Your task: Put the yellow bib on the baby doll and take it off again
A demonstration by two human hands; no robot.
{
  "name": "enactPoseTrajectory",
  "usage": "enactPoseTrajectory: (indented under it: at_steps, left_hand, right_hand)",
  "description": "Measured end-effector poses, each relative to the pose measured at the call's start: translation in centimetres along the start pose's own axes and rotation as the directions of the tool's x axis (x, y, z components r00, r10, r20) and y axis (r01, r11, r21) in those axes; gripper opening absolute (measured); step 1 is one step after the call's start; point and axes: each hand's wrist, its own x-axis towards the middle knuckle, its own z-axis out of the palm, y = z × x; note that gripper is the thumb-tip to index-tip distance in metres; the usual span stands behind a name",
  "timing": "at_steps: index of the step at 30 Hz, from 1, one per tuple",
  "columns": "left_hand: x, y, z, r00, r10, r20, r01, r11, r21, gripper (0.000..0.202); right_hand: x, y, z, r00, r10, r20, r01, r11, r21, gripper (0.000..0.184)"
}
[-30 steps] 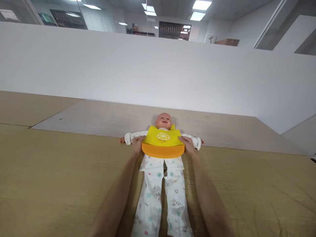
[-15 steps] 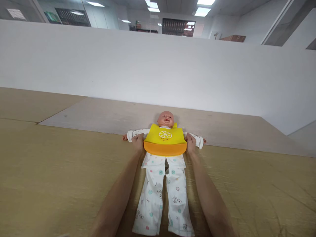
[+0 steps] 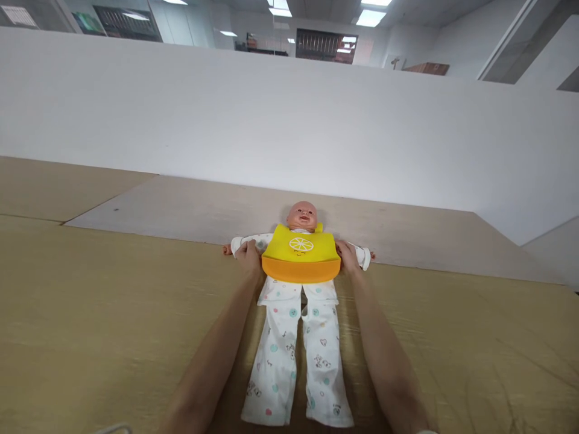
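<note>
A baby doll (image 3: pixel 302 216) lies on its back with arms stretched out to both sides. It wears white printed pyjamas (image 3: pixel 281 349). Over its chest is a yellow bib (image 3: pixel 283 244) with a lemon-slice print and an orange catch pocket (image 3: pixel 301 271) along the bottom. My left hand (image 3: pixel 248 258) rests by the bib's left edge, over the doll's sleeve, fingers loosely apart. At the opposite edge is my right hand (image 3: pixel 348 257), its fingers stretched along the bib's upper corner and near the other sleeve. Neither hand visibly grips anything; some fingertips are hard to make out.
The doll lies across a tan mat (image 3: pixel 136 301) and a greyish panel (image 3: pixel 203 202) behind it. A white low wall (image 3: pixel 271 120) rises beyond the doll's head. Glass above it shows a room with ceiling lights and a cardboard box (image 3: pixel 429 68).
Both hands have loosened from the bib's side edges, where they were closed. The left fingers have spread outward over the sleeve; the right fingers have straightened. The bib lies in place.
</note>
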Motion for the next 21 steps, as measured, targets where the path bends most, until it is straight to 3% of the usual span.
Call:
enactPoseTrajectory:
  at_steps: [3, 5, 9, 14, 17, 21]
  left_hand:
    - [0.9, 1.4, 0.5, 0.985, 0.139, -0.105, -0.13, 0.987, 0.09, 0.022]
    - [1.8, 2.5, 0.8, 0.982, 0.186, -0.019, -0.178, 0.961, 0.214, 0.014]
    - [3.8, 3.7, 2.0, 0.978, 0.114, 0.174, -0.179, 0.886, 0.428, 0.009]
    - [6.0, 2.8, 4.3, 0.958, 0.058, 0.279, -0.185, 0.872, 0.454, 0.005]
    - [6.6, 2.0, 5.4, 0.917, 0.022, 0.398, -0.203, 0.884, 0.42, 0.017]
    - [6.9, 1.6, 6.4, 0.799, -0.049, 0.599, -0.129, 0.959, 0.251, 0.037]
  right_hand:
    - [1.3, -1.2, -0.3, 0.999, -0.025, -0.032, 0.023, 0.997, -0.067, 0.03]
    - [2.2, -1.9, -0.1, 0.996, -0.064, -0.067, 0.055, 0.99, -0.128, 0.026]
    - [4.2, -2.6, 0.9, 0.991, -0.084, -0.101, 0.056, 0.965, -0.255, 0.024]
    - [6.7, -2.7, 1.9, 0.999, -0.016, -0.044, 0.0, 0.936, -0.351, 0.018]
    - [7.3, -2.5, 2.1, 0.998, 0.058, 0.035, -0.043, 0.937, -0.347, 0.02]
    - [7.1, -2.6, 2.4, 0.975, 0.166, 0.145, -0.12, 0.951, -0.284, 0.033]
